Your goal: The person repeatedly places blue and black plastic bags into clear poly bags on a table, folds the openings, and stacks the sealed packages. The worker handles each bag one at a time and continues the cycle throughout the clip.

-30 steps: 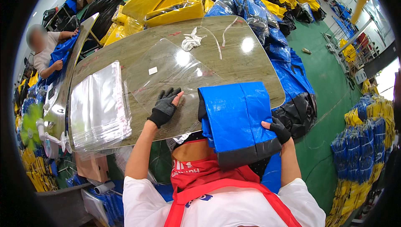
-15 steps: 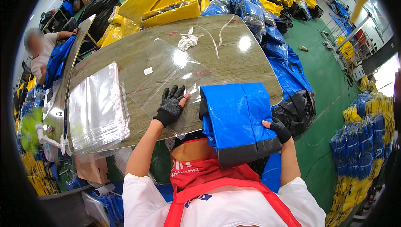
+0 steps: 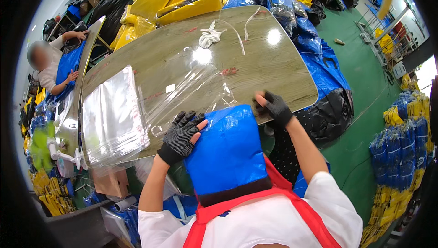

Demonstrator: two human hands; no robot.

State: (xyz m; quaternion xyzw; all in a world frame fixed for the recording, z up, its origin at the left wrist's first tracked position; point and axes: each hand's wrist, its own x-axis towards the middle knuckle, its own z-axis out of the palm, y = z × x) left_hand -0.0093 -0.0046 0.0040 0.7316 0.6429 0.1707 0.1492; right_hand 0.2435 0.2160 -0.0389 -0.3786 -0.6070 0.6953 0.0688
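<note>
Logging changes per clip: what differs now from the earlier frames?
The right hand has moved from the folded blue garment's lower right edge up to its top right corner. The left hand now lies on its left edge. The clear bag stack and white cord bundle stayed put.

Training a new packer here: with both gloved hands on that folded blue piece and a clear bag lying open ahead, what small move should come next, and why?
Probably slide the folded blue piece forward into the clear bag. The left hand lies flat on its left edge, the right hand is at its far right corner, and the bag lies just beyond its front edge on the table.
</note>
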